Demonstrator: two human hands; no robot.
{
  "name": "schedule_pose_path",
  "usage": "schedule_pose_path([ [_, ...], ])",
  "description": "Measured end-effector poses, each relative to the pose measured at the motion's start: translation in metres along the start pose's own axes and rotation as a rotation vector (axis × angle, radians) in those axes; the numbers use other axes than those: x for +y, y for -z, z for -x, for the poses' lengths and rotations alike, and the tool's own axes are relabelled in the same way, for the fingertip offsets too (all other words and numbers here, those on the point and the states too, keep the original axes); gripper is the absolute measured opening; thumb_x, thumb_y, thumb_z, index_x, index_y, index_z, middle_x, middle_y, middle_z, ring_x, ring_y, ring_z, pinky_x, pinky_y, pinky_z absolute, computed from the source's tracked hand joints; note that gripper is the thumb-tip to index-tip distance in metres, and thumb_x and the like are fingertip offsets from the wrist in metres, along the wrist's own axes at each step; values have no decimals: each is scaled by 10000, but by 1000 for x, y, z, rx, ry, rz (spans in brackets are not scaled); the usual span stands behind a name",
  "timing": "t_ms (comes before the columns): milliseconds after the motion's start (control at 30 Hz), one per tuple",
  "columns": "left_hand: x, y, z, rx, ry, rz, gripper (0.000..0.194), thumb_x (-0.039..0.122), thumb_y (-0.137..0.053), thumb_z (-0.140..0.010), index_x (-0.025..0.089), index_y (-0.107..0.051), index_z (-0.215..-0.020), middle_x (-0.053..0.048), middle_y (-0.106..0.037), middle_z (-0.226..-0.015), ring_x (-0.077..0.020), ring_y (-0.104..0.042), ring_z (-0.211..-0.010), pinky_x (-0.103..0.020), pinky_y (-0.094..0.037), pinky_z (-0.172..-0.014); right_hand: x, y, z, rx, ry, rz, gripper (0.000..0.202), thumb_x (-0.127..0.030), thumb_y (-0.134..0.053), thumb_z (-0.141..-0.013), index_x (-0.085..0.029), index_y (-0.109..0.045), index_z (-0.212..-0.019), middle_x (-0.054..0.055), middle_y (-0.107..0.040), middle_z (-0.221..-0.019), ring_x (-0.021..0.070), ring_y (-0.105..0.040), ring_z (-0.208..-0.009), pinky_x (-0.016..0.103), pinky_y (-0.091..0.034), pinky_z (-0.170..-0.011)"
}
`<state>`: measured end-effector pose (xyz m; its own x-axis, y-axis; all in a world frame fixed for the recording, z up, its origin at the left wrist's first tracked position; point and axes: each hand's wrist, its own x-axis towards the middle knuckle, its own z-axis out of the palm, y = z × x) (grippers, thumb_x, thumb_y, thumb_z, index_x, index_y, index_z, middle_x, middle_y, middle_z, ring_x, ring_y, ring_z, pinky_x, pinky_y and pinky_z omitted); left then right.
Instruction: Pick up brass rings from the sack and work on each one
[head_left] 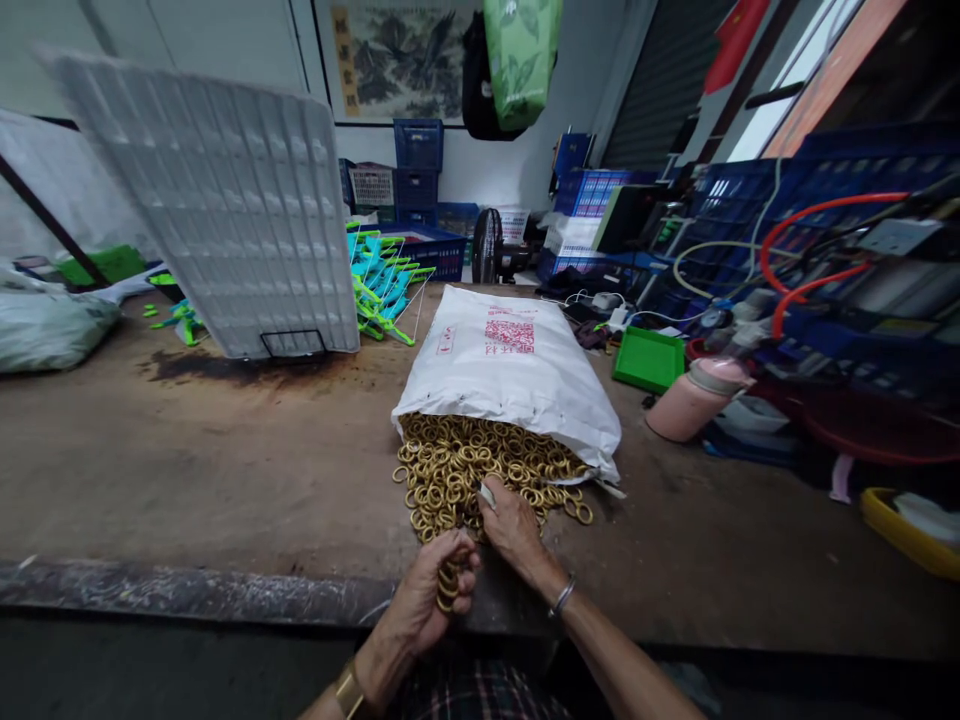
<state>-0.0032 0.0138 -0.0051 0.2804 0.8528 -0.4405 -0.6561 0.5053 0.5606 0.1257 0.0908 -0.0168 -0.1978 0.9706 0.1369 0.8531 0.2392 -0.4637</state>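
Note:
A white sack with red print lies on the brown table, its mouth toward me. Brass-coloured rings spill from it in a heap. Several rings sit in my left hand, its fingers curled round them at the table's front edge. My right hand reaches into the near part of the heap, fingers bent down among the rings. A small whitish piece shows at its thumb and fingertips. What else those fingers grip is hidden.
A tall white ribbed panel stands on the table at the left, with green and blue plastic parts beside it. On the right are a green tray, a pink bottle and a yellow tray.

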Motion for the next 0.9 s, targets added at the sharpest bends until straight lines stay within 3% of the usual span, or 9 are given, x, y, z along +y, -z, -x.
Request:
schedule_pose_path([
  [200, 3, -3, -6, 46, -27, -3, 286, 347, -669, -672, 162, -457, -721, 17, -538, -677, -28, -412, -446, -134, -227, -380, 8, 11, 2, 104, 90, -104, 147, -195, -385, -825, -195, -508, -744, 34, -527, -769, 147, -472, -699, 246, -332, -638],
  [333, 7, -10, -9, 53, -168, -252, 270, 403, -612, -712, 164, -487, -734, 40, -496, -614, -34, -380, -423, -142, -223, -365, 12, 17, 5, 97, 100, -197, 163, -226, -389, -822, -192, -488, -698, 28, -496, -757, 143, -453, -694, 253, -344, -645],
  [467, 8, -11, -15, 182, -487, -667, 225, 387, -543, -759, 167, -555, -801, 39, -503, -571, -75, -434, -453, -186, -357, -431, 13, 15, 11, -28, -22, -462, 227, -321, -392, -808, -191, -455, -633, -25, -437, -598, 117, -404, -580, 236, -328, -558],
  [633, 0, 2, -24, 64, -896, -1043, 177, 227, -484, -792, 179, -620, -895, -47, -660, -834, -162, -604, -780, -267, -476, -714, 8, 13, 23, -148, -271, -812, 158, -334, -481, -696, -180, -503, -670, -45, -470, -555, 90, -423, -510, 221, -338, -507],
  [767, -6, 9, -29, -92, -995, -1126, 235, 156, -440, -816, 203, -609, -972, -51, -680, -893, -148, -629, -811, -250, -485, -737, -2, 26, 33, -358, -468, -1065, 209, -372, -487, -681, -202, -468, -802, -94, -424, -515, 32, -230, -337, 188, -174, -349],
  [900, -5, 9, -27, -100, -943, -1164, 212, 164, -454, -815, 208, -613, -948, -41, -681, -871, -147, -628, -795, -240, -480, -719, -9, 37, 39, -468, -543, -1242, 230, -316, -509, -636, -210, -431, -824, -105, -424, -516, 14, -184, -322, 169, -117, -324],
])
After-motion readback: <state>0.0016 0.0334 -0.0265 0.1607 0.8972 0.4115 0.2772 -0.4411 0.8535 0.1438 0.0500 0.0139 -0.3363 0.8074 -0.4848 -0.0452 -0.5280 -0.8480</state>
